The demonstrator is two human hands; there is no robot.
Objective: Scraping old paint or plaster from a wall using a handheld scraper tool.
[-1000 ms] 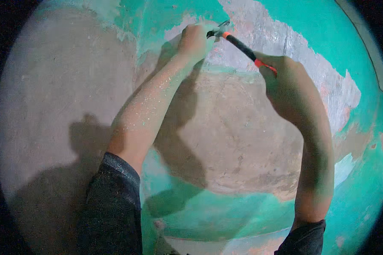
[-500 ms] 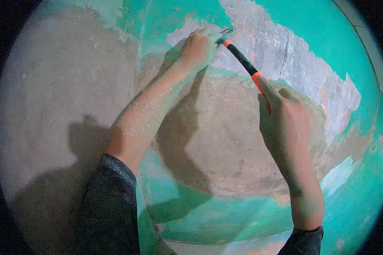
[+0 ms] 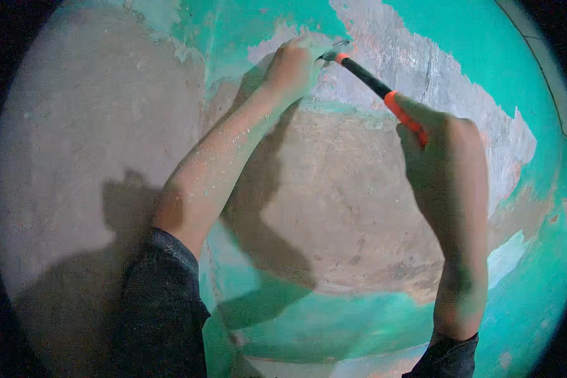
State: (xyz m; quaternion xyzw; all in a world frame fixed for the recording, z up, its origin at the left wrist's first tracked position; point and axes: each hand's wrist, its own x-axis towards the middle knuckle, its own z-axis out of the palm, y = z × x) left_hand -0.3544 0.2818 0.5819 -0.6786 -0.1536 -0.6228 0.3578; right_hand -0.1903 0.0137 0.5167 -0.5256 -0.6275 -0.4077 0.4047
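Orange-banded hammer (image 3: 366, 79) sits in the right hand (image 3: 450, 151), near the left hand (image 3: 294, 68).

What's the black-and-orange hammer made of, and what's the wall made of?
Hammer: the shaft looks like matte plastic or rubber, going by its solid black and bright orange; the head may be metal, greyish but blurred. Wall: maybe plaster or cement, dull and rough, its green paint flaked to ragged edges.
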